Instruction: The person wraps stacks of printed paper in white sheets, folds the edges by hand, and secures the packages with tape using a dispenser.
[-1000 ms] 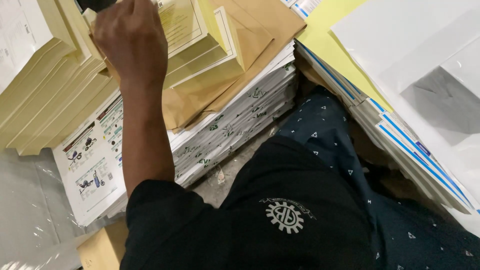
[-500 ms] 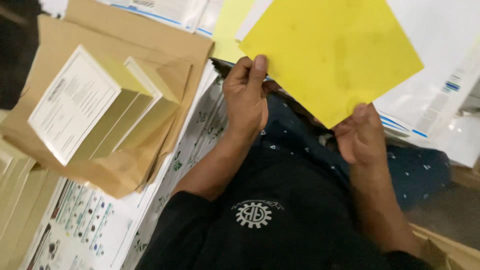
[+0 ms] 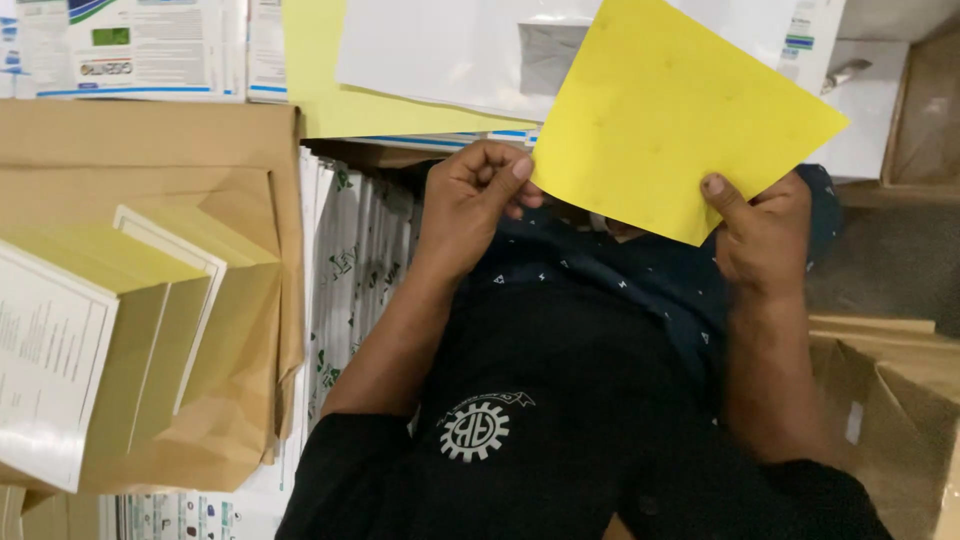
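Observation:
A square yellow sheet (image 3: 675,115) is held up in front of me, tilted like a diamond. My left hand (image 3: 478,200) pinches its lower left edge with fingers curled. My right hand (image 3: 762,238) grips its lower right edge, thumb on the front face. Below the sheet lie my dark patterned trousers (image 3: 640,280) and black shirt (image 3: 540,420).
Left of me, yellow-edged stacks of printed leaflets (image 3: 110,340) rest on brown wrapping paper (image 3: 150,160). A row of white printed packets (image 3: 350,260) stands beside my left arm. White envelopes and another yellow sheet (image 3: 330,90) lie ahead. An open cardboard box (image 3: 890,400) is at right.
My left hand came away from the stacks at the left, and both hands took hold of the yellow sheet. The view has swung toward the sheet, which now sits a little higher.

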